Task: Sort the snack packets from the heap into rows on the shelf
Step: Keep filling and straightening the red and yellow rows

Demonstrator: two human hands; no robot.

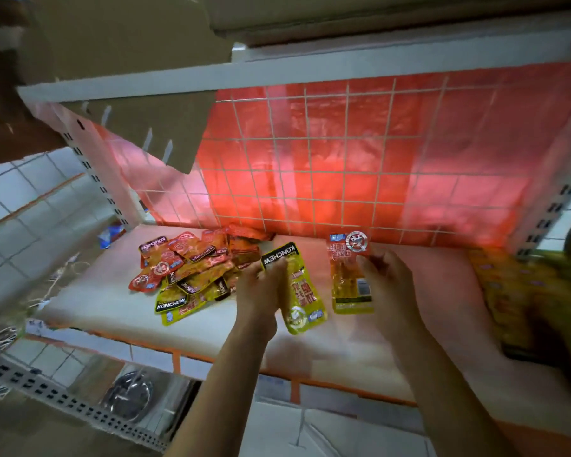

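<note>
On the white shelf, toward its left, the heap of snack packets lies mixed, red and yellow together. The left hand has its grip closed round a yellow Konchew packet. The right hand pinches a red-topped packet just beside it. At far right, blurred yellow packets appear laid in rows. Judging by the heap, most of the sorting is left to do.

A heap of snack packets lies on the white shelf.
</note>
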